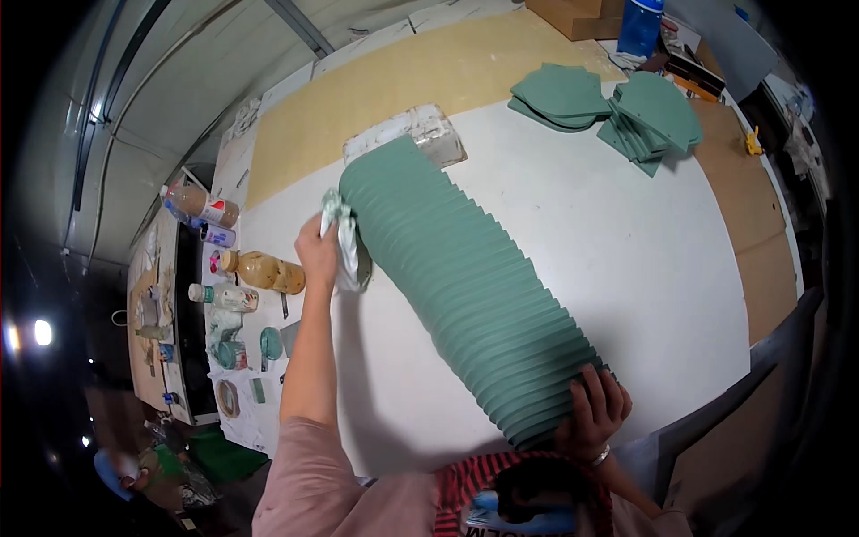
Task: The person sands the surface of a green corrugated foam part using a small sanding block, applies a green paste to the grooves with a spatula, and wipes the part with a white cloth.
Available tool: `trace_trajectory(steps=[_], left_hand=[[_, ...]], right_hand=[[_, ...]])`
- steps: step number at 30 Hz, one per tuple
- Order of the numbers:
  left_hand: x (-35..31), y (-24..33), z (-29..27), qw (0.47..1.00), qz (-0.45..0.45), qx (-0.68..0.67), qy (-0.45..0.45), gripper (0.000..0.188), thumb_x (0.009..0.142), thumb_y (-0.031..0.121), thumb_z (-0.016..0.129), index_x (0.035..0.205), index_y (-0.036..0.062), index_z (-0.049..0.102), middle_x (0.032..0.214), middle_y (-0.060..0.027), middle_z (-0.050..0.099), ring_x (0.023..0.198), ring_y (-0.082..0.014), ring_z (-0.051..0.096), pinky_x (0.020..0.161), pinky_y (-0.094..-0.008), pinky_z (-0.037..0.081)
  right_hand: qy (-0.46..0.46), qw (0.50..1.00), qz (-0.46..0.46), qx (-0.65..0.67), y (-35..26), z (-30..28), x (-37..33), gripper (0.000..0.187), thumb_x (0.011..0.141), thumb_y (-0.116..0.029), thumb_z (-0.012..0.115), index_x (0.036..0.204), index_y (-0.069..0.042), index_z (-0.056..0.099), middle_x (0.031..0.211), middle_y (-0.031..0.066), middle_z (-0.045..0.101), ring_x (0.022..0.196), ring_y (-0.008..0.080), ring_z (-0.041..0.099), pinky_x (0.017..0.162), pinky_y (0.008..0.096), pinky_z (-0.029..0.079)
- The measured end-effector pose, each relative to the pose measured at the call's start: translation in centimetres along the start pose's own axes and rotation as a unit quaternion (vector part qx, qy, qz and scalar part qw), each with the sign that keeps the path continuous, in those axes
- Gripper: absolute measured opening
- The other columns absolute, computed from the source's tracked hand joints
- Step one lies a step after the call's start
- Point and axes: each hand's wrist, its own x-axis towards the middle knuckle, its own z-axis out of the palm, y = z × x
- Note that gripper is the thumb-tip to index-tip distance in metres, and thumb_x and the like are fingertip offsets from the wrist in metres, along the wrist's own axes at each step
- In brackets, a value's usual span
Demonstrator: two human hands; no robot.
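Observation:
A long row of green flat plates with rounded ends point(474, 277) lies fanned and overlapping across the table, slanting from far left to near right. Its far end leans on a white, stained block point(438, 139). At the far left edge of the row, my left hand point(318, 252) is closed around a crumpled white rag point(347, 255), which touches or nearly touches the plates. My right hand point(597, 413) is at the near end, fingers bent over the plates' edges. Its thumb and palm are partly hidden.
More loose green plates point(559, 94) are piled at the far right. Along the left edge stand a bottle of amber liquid point(267, 272), a clear bottle point(224, 297) and a green-stained jar point(231, 355). A blue container point(640, 29) and cardboard box point(577, 20) sit at the back right.

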Motion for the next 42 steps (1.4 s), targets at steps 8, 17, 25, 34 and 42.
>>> trace_trajectory(steps=[8, 17, 25, 34, 42], left_hand=[[0.3, 3.5, 5.1, 0.994, 0.074, -0.075, 0.021, 0.037, 0.091, 0.012, 0.064, 0.127, 0.0010, 0.066, 0.131, -0.0165, 0.065, 0.122, -0.0283, 0.061, 0.104, -0.0342, 0.045], [3.3, 16.2, 13.5, 0.981, 0.122, 0.031, -0.146, 0.022, 0.087, 0.017, 0.066, 0.101, 0.0002, 0.069, 0.082, -0.0151, 0.071, 0.074, -0.0319, 0.065, 0.072, -0.0420, 0.050], [2.1, 19.7, 5.7, 0.832, -0.139, -0.522, -0.127, 0.018, 0.099, 0.012, 0.058, 0.108, -0.0019, 0.066, 0.093, -0.0071, 0.072, 0.077, -0.0128, 0.068, 0.071, -0.0285, 0.055], [-1.3, 10.6, -0.6, 0.994, -0.021, -0.090, -0.064, 0.070, 0.088, 0.025, 0.075, 0.142, -0.0078, 0.047, 0.125, -0.0195, 0.065, 0.109, -0.0196, 0.065, 0.091, -0.0347, 0.051], [-3.4, 12.4, -7.4, 0.990, -0.122, -0.017, -0.062, 0.022, 0.089, 0.013, 0.072, 0.104, -0.0032, 0.071, 0.085, -0.0024, 0.072, 0.078, -0.0097, 0.066, 0.068, -0.0252, 0.050]], right_hand=[[-0.007, 1.000, -0.003, -0.002, 1.1, 0.1, -0.5, 0.046, 0.078, -0.027, 0.047, 0.113, -0.007, 0.069, 0.133, 0.0138, 0.063, 0.125, 0.0337, 0.052, 0.106, 0.0487, 0.030], [0.006, 1.000, -0.027, -0.001, 0.5, -0.1, -0.1, 0.045, 0.084, -0.031, 0.043, 0.110, -0.005, 0.068, 0.132, 0.0170, 0.063, 0.124, 0.0355, 0.053, 0.102, 0.0497, 0.034], [0.014, 1.000, -0.010, -0.004, 0.6, 0.3, -0.4, 0.044, 0.082, -0.032, 0.044, 0.109, -0.009, 0.070, 0.130, 0.0137, 0.066, 0.123, 0.0332, 0.055, 0.102, 0.0478, 0.035], [0.020, 1.000, -0.014, -0.003, 0.7, 0.0, 0.0, 0.044, 0.081, -0.029, 0.045, 0.109, -0.008, 0.071, 0.128, 0.0131, 0.066, 0.121, 0.0338, 0.056, 0.104, 0.0481, 0.034], [0.002, 1.000, -0.003, 0.016, 0.4, -0.3, 0.0, 0.044, 0.076, -0.021, 0.049, 0.112, -0.006, 0.069, 0.133, 0.0139, 0.063, 0.123, 0.0336, 0.055, 0.104, 0.0504, 0.035]])
